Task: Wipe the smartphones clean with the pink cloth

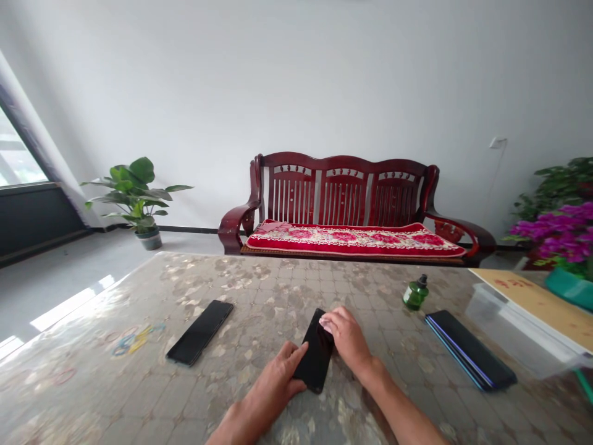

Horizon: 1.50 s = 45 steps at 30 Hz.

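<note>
A black smartphone (315,364) lies face up on the table in front of me, tilted slightly to the right. My left hand (280,377) grips its lower left edge, thumb beneath and fingers at the side. At the phone's upper right, my right hand (345,334) has its fingers bunched over the screen. Pinched in them is a small whitish wipe (325,323), mostly covered by the fingertips. Another dark phone (200,334) rests to the left of my hands. Off to the right sits a stack of phones (470,350) with bluish edges.
A green pump bottle (416,295) stands behind the phone stack. Loose coloured rubber bands (134,341) lie at the left. A clear plastic box (509,334), a tan board (537,303) and purple flowers (563,232) occupy the right side. A wooden bench (345,191) is beyond the table.
</note>
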{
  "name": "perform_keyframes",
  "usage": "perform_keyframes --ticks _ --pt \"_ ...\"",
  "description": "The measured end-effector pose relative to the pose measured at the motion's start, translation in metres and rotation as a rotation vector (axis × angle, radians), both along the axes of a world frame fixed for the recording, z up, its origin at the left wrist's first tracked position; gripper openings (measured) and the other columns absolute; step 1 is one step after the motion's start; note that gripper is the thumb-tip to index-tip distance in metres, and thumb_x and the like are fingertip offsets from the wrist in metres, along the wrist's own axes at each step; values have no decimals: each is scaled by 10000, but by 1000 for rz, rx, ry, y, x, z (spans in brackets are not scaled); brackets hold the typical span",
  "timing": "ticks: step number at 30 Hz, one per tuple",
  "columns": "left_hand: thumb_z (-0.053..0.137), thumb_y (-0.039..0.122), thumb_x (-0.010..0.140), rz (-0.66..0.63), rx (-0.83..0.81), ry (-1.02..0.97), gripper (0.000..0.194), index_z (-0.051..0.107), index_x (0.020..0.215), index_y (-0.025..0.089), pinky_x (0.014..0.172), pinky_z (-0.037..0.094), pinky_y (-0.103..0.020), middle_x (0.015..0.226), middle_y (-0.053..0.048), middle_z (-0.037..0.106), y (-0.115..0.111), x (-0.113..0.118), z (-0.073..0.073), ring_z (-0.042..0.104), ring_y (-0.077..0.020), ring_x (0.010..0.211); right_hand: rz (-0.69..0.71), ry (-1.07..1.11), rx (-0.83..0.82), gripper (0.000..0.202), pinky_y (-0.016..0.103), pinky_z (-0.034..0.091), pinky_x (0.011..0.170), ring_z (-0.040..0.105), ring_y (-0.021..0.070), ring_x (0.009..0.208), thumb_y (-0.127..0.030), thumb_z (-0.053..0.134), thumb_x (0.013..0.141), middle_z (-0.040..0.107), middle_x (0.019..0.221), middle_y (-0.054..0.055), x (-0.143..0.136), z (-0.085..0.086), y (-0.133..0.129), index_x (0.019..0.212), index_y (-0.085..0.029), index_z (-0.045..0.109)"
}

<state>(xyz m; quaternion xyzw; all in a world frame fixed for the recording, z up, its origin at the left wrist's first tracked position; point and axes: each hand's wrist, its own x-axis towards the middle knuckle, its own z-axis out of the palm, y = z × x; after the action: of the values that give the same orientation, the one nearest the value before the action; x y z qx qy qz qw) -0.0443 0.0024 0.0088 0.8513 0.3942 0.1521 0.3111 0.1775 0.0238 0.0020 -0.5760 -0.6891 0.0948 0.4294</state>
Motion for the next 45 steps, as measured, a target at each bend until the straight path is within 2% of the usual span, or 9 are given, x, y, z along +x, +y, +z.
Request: perform_keyframes --ticks 4,7,16,21,27,35,37,42,45 --pt "609 96 781 27 2 47 631 463 1374 257 887 481 -249 1148 -57 567 -9 5 0 627 -200 995 83 -221 64 281 304 523 800 610 191 905 -75 513 859 620 915 28 -4 0 -20 988 -260 680" --pt "650 110 781 29 20 95 629 472 1366 255 883 495 -260 1148 -56 569 -14 8 3 641 -209 981 83 -281 95 269 300 524 777 601 184 870 -68 498 882 609 883 20 -2 -1 -28 964 -260 667" --pt "697 123 825 18 92 229 456 575 1253 221 862 531 -286 1133 -72 602 -20 16 19 662 -222 950 35 -453 105 243 316 486 765 554 197 865 -82 466 939 586 915 33 1 0 -25 981 -241 645" --pt "749 155 800 -28 233 320 323 647 1107 168 908 523 -364 1106 -100 637 -21 24 28 622 -287 1032 35 -566 154 266 335 475 734 548 211 817 -66 465 931 603 855 29 2 0 -29 1033 -237 642" --pt "702 144 843 -109 335 330 219 670 1059 158 890 523 -389 1026 -104 670 -18 30 12 624 -296 1002 122 -605 125 246 309 472 729 548 199 817 -67 474 932 593 864 33 1 -2 -39 1023 -228 637" --pt "663 318 913 -105 335 283 287 604 1162 188 958 490 -354 1198 -75 626 -16 22 -2 603 -246 1054 -4 -557 38 301 270 462 781 563 191 887 -4 484 887 594 886 37 7 3 9 948 -226 678" --pt "664 356 911 -85 348 260 318 592 1177 196 968 480 -361 1210 -66 622 -15 20 -7 594 -244 1060 12 -559 21 304 265 460 782 562 189 888 -3 481 887 593 888 37 5 3 6 951 -225 678" --pt "675 399 897 -65 365 228 299 598 1120 215 910 488 -365 1122 -36 644 -13 21 -17 592 -239 1000 166 -576 -5 275 267 458 777 551 183 865 -57 457 933 576 894 34 -3 4 -27 1022 -228 654" --pt "682 392 892 -70 357 213 275 601 1083 212 895 490 -352 1091 -26 647 -12 21 -16 590 -232 984 186 -590 -10 275 270 454 790 549 185 881 -63 449 940 579 900 35 -6 5 -25 1019 -226 656"
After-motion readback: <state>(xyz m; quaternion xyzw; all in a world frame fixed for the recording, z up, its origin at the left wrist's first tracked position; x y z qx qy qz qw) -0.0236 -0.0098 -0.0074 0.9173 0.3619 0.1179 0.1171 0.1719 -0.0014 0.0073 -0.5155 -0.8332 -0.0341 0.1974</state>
